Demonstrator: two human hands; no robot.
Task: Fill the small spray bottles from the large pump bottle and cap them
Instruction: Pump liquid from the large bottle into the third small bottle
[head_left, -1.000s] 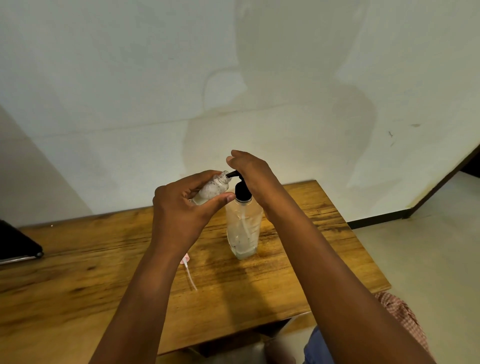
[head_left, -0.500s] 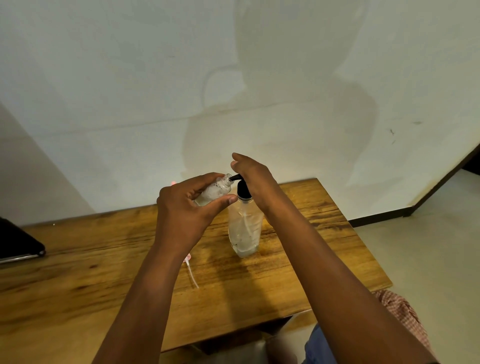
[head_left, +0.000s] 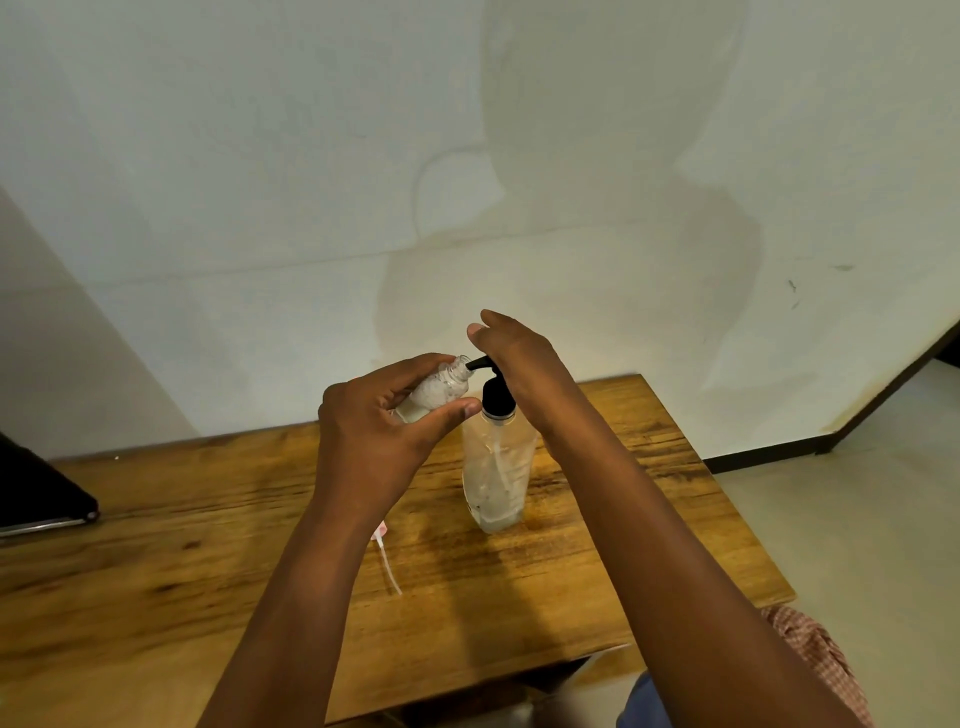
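Note:
A large clear pump bottle (head_left: 497, 475) with a black pump head (head_left: 493, 395) stands upright on the wooden table (head_left: 597, 545). My right hand (head_left: 519, 358) rests flat on the pump head, fingers straight. My left hand (head_left: 379, 431) grips a small clear spray bottle (head_left: 439, 389), tilted, its open mouth against the black nozzle tip. The small bottle looks mostly full of whitish liquid. A pink spray cap with a white dip tube (head_left: 387, 558) lies on the table below my left wrist.
A dark flat object (head_left: 36, 493) lies at the table's left edge. The wall rises right behind the table. The table's right edge and front edge drop to a pale floor (head_left: 857, 545).
The pump head has risen a little under my right hand. Both hands otherwise keep the same places, with the small bottle still at the nozzle.

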